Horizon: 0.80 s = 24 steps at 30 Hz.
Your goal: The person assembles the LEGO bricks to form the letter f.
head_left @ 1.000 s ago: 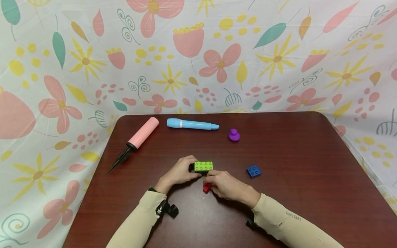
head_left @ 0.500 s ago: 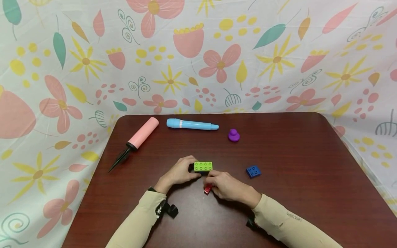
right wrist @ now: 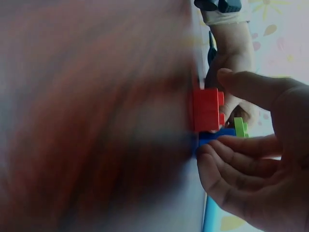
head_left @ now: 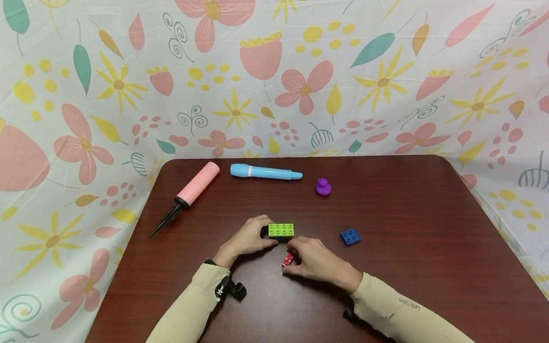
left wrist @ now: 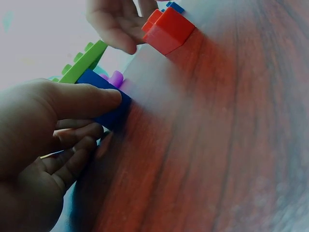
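Note:
In the head view my left hand [head_left: 246,238] holds a toy block stack at the table's middle. A lime green building brick [head_left: 280,229] forms its top, and a blue brick [left wrist: 113,116] lies under it. The left wrist view shows the thumb pressed along the blue brick's side, fingers behind it. Just nearer than the stack, a small red brick [head_left: 288,260] rests on the tabletop with its studs up. My right hand [head_left: 319,259] is around that red brick, thumb and fingers spread. A gap shows between the thumb and the red brick in the right wrist view.
A separate blue brick [head_left: 350,237] lies to the right on the brown table [head_left: 407,205]. Farther back are a purple rubber duck-like toy [head_left: 323,187], a light blue marker-shaped tube [head_left: 268,172] and a pink hand pump [head_left: 198,184] with a black nozzle. Flowered cloth [head_left: 364,95] hangs behind.
The right hand's thumb and fingers have moved apart, letting go of the red brick, which has turned slightly and shows its studs. My left hand and the stack have stayed put.

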### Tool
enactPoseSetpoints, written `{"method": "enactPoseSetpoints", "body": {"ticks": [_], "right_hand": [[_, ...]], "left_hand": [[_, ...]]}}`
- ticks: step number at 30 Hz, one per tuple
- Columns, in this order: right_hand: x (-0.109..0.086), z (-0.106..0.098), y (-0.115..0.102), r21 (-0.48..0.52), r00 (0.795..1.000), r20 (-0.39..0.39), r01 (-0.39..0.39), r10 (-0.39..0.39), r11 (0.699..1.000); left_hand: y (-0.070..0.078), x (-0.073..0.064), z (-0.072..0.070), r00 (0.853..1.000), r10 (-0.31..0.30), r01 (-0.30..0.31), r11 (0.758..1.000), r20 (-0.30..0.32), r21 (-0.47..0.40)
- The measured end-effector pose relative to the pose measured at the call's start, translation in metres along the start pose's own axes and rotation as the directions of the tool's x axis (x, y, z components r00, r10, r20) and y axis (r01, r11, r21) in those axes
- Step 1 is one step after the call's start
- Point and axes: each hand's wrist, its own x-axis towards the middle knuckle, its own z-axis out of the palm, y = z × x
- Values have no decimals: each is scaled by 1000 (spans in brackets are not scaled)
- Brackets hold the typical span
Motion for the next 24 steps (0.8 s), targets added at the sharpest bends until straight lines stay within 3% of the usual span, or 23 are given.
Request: {"method": "enactPoseSetpoints", "body": {"ticks": [6,17,24], "right_hand": [[2,2,-2,5,999,24,-24,24,1000],[4,2,-1,-6,996,22,84,-84,996],[6,-1,-1,20,995,55,87,-88,996]], "left_hand": [[0,0,0,1000,-4,4,1000,3,-4],[-3,1,1,1000,-3,3,1000,4,-13],[-3,1,1,1000,-6,6,1000,6,-21]]}}
